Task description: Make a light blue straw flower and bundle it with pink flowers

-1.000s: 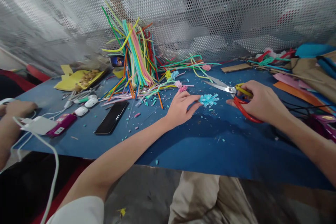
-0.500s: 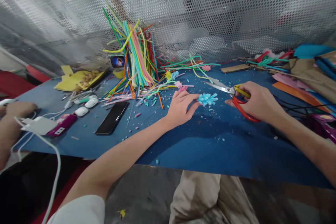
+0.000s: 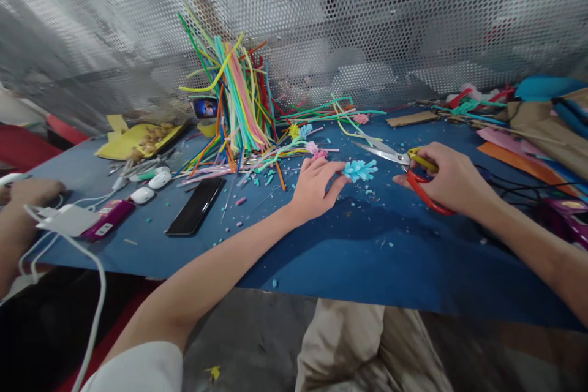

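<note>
Scissors (image 3: pixel 403 158) sit in your right hand (image 3: pixel 452 176), which is closed around the yellow and red handles; the blades stand parted at a narrow angle and point leftward. Your left hand (image 3: pixel 316 188) pinches the left end of a fuzzy blue sprig (image 3: pixel 361 170) between thumb and forefinger, the other fingers loosely bent. Note the alignment: the sprig lies above the blue table (image 3: pixel 321 263), between your two hands, its long axis running roughly left to right, free end directed toward your right hand. Your left hand is the nearer, being in contact; your right is apart, to the right. The blades lie on the sprig's far side, toward the mesh screen (image 3: pixel 344 30), with no contact visible.
</note>
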Available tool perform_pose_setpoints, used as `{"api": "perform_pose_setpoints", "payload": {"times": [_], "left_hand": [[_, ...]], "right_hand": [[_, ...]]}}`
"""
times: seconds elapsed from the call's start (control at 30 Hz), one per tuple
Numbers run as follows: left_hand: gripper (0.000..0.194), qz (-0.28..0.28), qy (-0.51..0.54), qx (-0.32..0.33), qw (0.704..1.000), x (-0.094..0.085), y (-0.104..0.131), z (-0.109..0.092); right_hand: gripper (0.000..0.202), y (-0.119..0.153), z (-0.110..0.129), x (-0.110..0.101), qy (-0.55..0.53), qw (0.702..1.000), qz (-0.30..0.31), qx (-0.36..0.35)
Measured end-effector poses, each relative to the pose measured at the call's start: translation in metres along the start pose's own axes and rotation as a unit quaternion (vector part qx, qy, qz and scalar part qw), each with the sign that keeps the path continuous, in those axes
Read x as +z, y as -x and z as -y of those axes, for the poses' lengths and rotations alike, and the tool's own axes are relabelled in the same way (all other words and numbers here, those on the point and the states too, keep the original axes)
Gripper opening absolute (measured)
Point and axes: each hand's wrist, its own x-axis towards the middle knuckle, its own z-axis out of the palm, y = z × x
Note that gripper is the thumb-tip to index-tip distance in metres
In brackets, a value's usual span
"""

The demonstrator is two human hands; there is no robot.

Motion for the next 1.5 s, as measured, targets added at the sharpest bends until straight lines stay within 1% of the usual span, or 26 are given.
{"api": "perform_pose_setpoints", "payload": {"times": [0.23,0.37,0.47,0.63,0.77,0.93,1.2,1.4,1.5], "left_hand": [[0.029,-0.004,0.015,0.006,1.000,-0.0010,-0.0006,-0.0020],[0.026,0.010,0.025,-0.003,1.000,-0.0030,-0.0016,-0.0046],[0.025,0.004,0.031,-0.002,1.000,-0.0039,-0.0024,-0.0061],[0.024,0.005,0.022,-0.005,1.000,-0.0020,-0.0010,-0.0040],[0.023,0.013,0.025,0.018,0.999,0.0003,0.0005,-0.0003],[0.022,-0.009,0.021,0.058,0.998,0.0016,0.0012,0.0016],[0.027,0.006,0.032,0.047,0.998,0.0022,0.0040,-0.0013],[0.022,-0.010,0.036,0.068,0.997,0.0018,0.0036,-0.0007],[0.020,-0.008,0.036,0.078,0.996,0.0010,0.0025,-0.0002]], "right_hand": [[0.049,0.0006,0.0028,0.0004,-0.002,1.000,-0.003,-0.016],[0.048,0.0007,0.0024,-0.0004,-0.005,1.000,-0.012,-0.016],[0.049,0.0006,0.0014,-0.0006,-0.004,1.000,-0.011,-0.020],[0.049,0.0007,-0.0005,0.0021,-0.001,1.000,-0.006,-0.024],[0.047,0.0005,0.0002,0.0032,-0.001,1.000,-0.002,-0.022],[0.045,-0.0002,0.0027,0.0013,-0.001,1.000,0.008,-0.012],[0.045,0.0004,0.0035,0.0025,-0.006,1.000,0.009,-0.007],[0.044,0.0004,0.0014,0.0034,0.003,1.000,-0.007,-0.019],[0.043,0.0004,0.0015,0.0029,0.003,0.999,-0.017,-0.029]]}}
